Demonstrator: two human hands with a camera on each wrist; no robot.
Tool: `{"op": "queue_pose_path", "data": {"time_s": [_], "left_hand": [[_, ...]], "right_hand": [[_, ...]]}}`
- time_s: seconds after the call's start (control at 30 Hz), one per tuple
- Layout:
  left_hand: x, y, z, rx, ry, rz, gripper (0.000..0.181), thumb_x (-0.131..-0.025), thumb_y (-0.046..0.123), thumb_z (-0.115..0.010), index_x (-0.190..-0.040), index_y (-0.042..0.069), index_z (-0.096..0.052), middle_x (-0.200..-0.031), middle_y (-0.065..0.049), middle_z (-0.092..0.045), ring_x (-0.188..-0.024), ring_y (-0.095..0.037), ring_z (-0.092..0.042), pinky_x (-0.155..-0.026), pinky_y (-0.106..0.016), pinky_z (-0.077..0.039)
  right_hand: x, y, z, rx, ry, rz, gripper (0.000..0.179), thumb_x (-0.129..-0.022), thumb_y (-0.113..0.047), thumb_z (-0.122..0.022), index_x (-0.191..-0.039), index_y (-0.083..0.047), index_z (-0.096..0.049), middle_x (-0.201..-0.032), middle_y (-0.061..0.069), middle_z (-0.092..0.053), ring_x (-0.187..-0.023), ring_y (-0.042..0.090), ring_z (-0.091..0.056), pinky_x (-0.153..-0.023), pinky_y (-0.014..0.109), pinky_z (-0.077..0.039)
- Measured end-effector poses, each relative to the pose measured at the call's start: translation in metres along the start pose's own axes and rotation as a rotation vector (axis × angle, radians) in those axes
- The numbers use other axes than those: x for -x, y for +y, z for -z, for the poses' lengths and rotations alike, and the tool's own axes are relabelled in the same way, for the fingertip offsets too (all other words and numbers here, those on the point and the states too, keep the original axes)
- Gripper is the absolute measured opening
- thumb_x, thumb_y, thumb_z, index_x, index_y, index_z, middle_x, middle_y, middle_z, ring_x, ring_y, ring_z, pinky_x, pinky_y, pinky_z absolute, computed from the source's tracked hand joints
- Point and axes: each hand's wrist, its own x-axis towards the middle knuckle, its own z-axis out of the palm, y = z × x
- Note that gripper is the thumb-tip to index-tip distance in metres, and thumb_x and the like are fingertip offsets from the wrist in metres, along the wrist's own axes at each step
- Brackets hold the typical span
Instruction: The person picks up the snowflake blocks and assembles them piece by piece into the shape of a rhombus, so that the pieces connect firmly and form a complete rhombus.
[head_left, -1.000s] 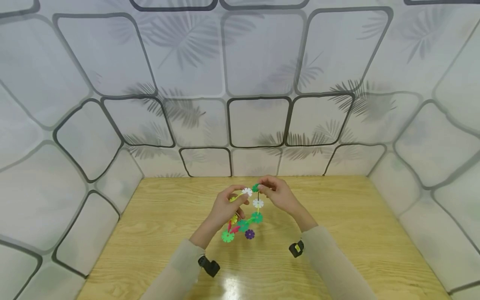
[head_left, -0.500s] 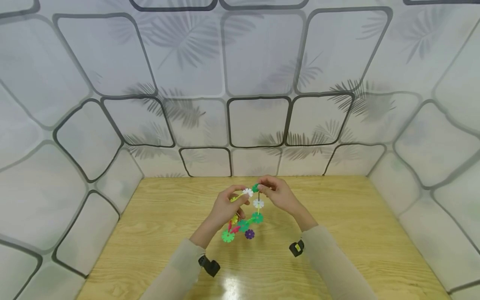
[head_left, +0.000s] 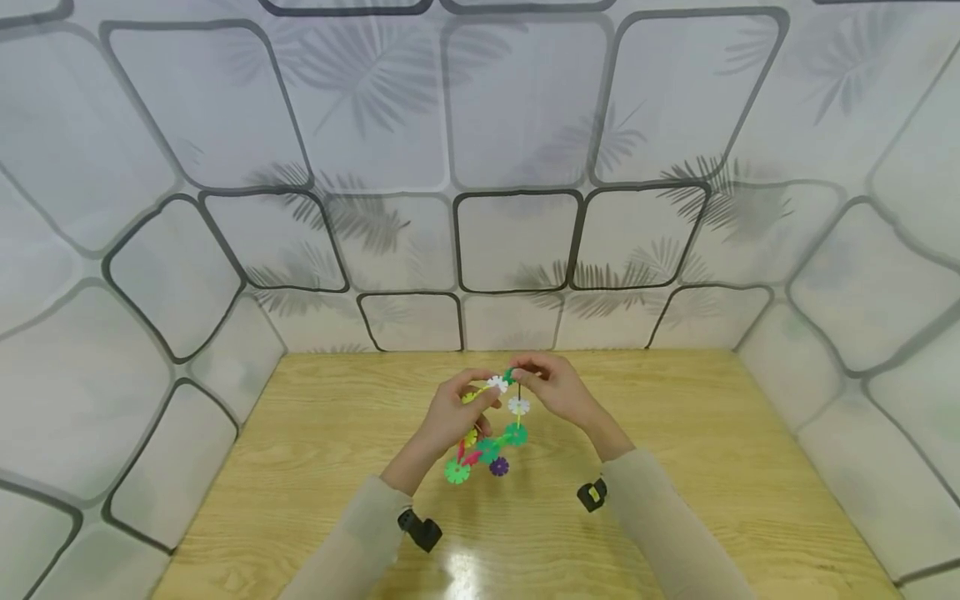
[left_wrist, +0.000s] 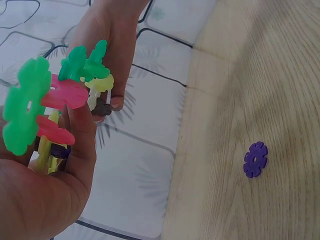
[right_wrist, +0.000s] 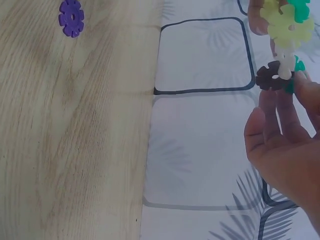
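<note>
A loop of linked snowflake discs hangs between my hands above the table. My left hand pinches a white snowflake disc at the loop's top left. My right hand pinches a dark green snowflake disc right beside it; whether the two discs interlock, I cannot tell. Down the right side hang a second white disc and a green disc. Pink discs and a light green disc stick out by my left hand. A black disc shows at my right fingertips. Fingers partly hide the left side.
A loose purple snowflake disc lies flat on the wooden table, below the loop. Patterned cloth walls stand behind the table and at both sides. Black wrist cameras are strapped to the sleeves.
My right hand and the dark green disc have shifted slightly left, and the white disc slightly right, so the gap between them has narrowed. Both grips stay the same.
</note>
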Motion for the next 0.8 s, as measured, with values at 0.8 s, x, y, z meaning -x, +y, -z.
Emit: {"op": "queue_pose_path", "data": {"time_s": [0.8], "left_hand": [[0.0041, -0.0096, -0.0024, 0.027, -0.058, 0.021, 0.038, -0.110, 0.021, -0.059, -0.143, 0.004, -0.050, -0.100, -0.014, -0.072, -0.056, -0.014, -0.068, -0.054, -0.026, -0.061]], "right_hand": [[0.0017, 0.0012, -0.0071, 0.001, -0.033, -0.017, 0.023, -0.104, -0.011, -0.066, -0.122, -0.001, -0.076, -0.119, 0.017, -0.074, -0.103, 0.022, -0.068, -0.085, 0.038, -0.063]]}}
